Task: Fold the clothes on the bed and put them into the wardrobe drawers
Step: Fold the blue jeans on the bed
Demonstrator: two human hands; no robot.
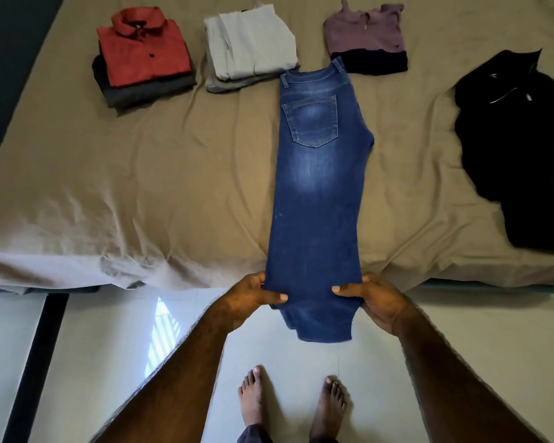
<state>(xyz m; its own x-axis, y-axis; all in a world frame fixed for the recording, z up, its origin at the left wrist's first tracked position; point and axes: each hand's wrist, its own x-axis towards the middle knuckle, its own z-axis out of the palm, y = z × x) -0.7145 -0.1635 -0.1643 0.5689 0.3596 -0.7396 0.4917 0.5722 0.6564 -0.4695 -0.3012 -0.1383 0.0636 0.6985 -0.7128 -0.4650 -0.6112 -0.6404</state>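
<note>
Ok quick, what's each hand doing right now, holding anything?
Left hand: grips the left edge of the blue jeans near the hem.
Right hand: grips the jeans' right edge at the same level.

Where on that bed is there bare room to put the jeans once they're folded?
The widest bare sheet lies left of the jeans, below the red shirt pile. A narrower strip runs between the jeans and the black jacket. The far edge is crowded: red pile, grey pile, purple pile.

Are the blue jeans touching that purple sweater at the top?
Cannot tell. In the head view, the jeans waistband corner meets the purple sweater pile's dark bottom edge, but no clear gap or overlap shows.
</note>
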